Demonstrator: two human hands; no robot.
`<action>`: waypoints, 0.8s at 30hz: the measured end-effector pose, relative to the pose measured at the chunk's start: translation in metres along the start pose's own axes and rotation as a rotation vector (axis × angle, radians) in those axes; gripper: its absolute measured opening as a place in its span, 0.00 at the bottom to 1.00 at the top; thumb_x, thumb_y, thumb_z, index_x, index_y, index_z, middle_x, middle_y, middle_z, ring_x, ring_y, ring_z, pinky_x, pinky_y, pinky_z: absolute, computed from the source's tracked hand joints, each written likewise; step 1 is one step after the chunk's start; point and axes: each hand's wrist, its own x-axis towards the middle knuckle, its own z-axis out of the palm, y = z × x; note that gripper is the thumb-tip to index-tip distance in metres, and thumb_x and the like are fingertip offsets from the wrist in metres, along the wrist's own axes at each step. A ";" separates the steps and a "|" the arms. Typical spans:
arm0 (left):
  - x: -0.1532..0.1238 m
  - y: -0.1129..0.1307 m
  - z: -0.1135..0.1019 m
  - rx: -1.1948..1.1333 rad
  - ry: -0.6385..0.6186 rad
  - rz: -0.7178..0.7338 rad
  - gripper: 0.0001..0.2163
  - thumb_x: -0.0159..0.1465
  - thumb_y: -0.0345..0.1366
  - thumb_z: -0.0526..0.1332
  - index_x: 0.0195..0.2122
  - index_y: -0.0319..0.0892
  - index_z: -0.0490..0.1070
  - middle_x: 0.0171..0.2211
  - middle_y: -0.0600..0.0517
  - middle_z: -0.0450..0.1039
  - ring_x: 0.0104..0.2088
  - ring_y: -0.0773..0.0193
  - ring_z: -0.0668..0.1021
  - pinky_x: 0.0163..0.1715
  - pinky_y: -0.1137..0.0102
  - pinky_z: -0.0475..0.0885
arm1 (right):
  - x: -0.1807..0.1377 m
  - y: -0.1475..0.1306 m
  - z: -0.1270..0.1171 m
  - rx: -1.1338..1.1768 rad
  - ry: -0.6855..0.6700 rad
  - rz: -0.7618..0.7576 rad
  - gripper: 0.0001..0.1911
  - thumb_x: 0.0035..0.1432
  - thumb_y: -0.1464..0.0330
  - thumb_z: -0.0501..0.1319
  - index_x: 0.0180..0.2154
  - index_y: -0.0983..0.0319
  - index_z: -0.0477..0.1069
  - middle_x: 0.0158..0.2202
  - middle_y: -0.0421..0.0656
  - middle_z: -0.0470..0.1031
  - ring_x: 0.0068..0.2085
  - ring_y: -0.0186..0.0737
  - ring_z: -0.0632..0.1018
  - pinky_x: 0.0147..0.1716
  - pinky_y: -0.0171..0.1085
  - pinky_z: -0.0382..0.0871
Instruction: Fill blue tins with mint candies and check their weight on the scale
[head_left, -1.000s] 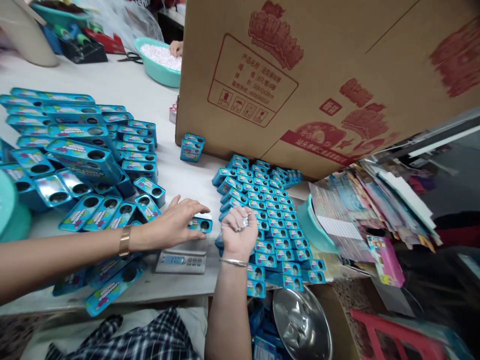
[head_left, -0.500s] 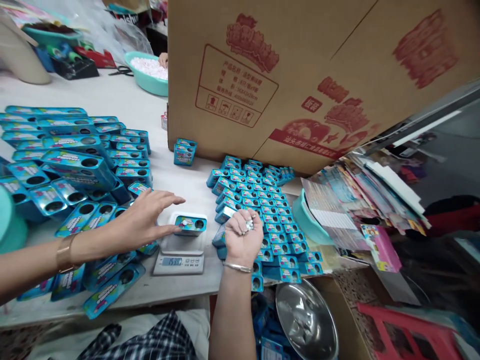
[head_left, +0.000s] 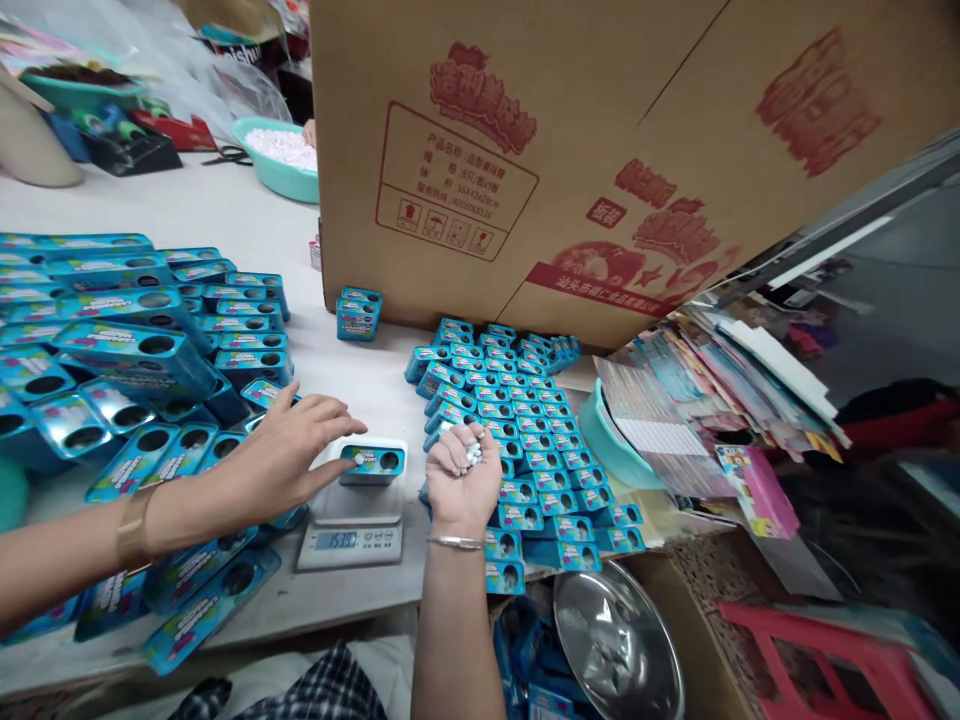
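A small blue tin [head_left: 371,463] with a round hole lies on a white digital scale [head_left: 352,527] at the table's front edge. My left hand [head_left: 289,447] hovers just left of the tin, fingers spread, thumb near the tin's side, holding nothing. My right hand [head_left: 463,478] is cupped palm up to the right of the scale, fingers curled round a clutch of small white tablets [head_left: 473,453]. Behind it lies a neat block of several filled blue tins [head_left: 517,420].
A heap of larger blue tins [head_left: 142,340] covers the left of the white table. A big cardboard carton [head_left: 600,150] stands behind. A teal bowl of white tablets [head_left: 281,155] sits far back with another person's hand beside it. A steel bowl [head_left: 619,645] is below right, paper cards [head_left: 697,400] at right.
My left hand let go of the tin on the scale and drew back to the left, fingers spread. My right hand kept its handful of tablets. The view shifted slightly.
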 end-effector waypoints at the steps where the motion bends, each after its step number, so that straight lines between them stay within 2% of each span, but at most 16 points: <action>1: 0.001 0.000 0.001 0.003 0.001 0.006 0.14 0.64 0.46 0.56 0.48 0.51 0.72 0.46 0.48 0.75 0.52 0.48 0.73 0.61 0.39 0.48 | 0.000 -0.001 0.000 -0.009 0.000 -0.003 0.07 0.57 0.68 0.58 0.29 0.60 0.60 0.22 0.31 0.59 0.17 0.23 0.59 0.16 0.24 0.54; 8: 0.009 -0.001 0.010 0.002 -0.037 0.068 0.10 0.64 0.41 0.55 0.37 0.49 0.76 0.35 0.50 0.75 0.42 0.56 0.75 0.62 0.38 0.43 | 0.003 -0.005 0.001 -0.020 0.021 -0.026 0.08 0.57 0.70 0.58 0.27 0.60 0.59 0.21 0.30 0.58 0.17 0.23 0.58 0.15 0.24 0.53; 12: 0.014 0.002 0.015 -0.004 -0.053 0.086 0.11 0.65 0.40 0.54 0.33 0.47 0.75 0.33 0.50 0.74 0.41 0.56 0.74 0.61 0.38 0.44 | 0.004 -0.005 0.002 0.005 0.037 -0.023 0.08 0.57 0.70 0.58 0.27 0.60 0.59 0.21 0.30 0.58 0.16 0.23 0.57 0.15 0.24 0.52; 19: 0.030 0.018 0.022 -0.020 -0.068 0.123 0.09 0.65 0.38 0.54 0.35 0.46 0.74 0.33 0.51 0.72 0.41 0.56 0.73 0.59 0.37 0.46 | 0.005 -0.006 0.001 0.092 0.039 0.000 0.08 0.58 0.69 0.56 0.28 0.60 0.60 0.21 0.30 0.59 0.16 0.23 0.58 0.15 0.25 0.52; 22: 0.038 0.028 0.019 -0.061 -0.032 0.149 0.09 0.66 0.38 0.55 0.36 0.47 0.74 0.34 0.51 0.73 0.42 0.57 0.73 0.60 0.38 0.46 | 0.006 -0.006 0.002 0.105 0.051 0.003 0.08 0.58 0.69 0.57 0.28 0.60 0.60 0.21 0.30 0.60 0.16 0.23 0.58 0.14 0.25 0.52; 24: 0.044 0.037 0.014 -0.072 0.008 0.163 0.09 0.67 0.38 0.54 0.38 0.47 0.74 0.35 0.51 0.73 0.44 0.57 0.73 0.60 0.40 0.45 | 0.006 -0.004 0.004 0.131 0.109 0.012 0.08 0.60 0.68 0.55 0.28 0.60 0.61 0.21 0.31 0.61 0.17 0.24 0.61 0.15 0.25 0.56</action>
